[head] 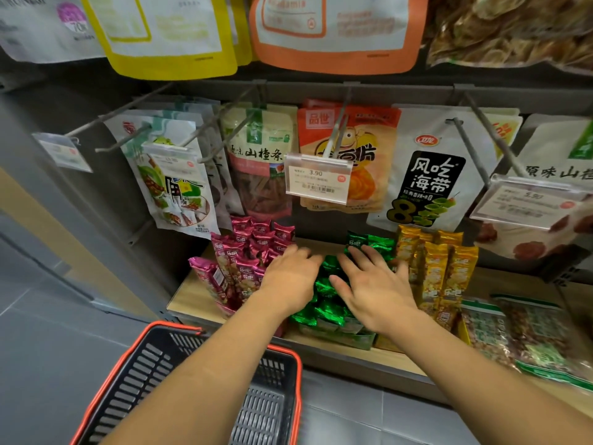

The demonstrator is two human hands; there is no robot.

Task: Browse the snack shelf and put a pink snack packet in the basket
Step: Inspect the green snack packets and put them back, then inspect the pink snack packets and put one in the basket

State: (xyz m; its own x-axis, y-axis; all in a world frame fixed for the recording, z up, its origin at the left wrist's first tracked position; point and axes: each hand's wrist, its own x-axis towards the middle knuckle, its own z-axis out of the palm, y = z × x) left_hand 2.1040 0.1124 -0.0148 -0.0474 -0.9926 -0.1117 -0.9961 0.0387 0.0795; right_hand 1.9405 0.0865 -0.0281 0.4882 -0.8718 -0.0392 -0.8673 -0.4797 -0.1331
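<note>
Left hand [290, 277]: fingers straight, close together, over green foil packets [327, 309].
Right hand [375, 290]: fingers spread, resting on the same packets.
Pink foil snack packets [244, 264]: upright on the shelf, just left of the left-hand fingers.
Black slotted plastic basket with red rim [173, 326]: below the wrists.

Center price tag [317, 178] reads 3.90, orange pouch [369, 136] behind it 品世, white pouch [430, 175] 风吃海带 plus a big 8, green-topped pouch [261, 154] 山楂条, pink packets [244, 268] 乐吧, other print too blurred.
</note>
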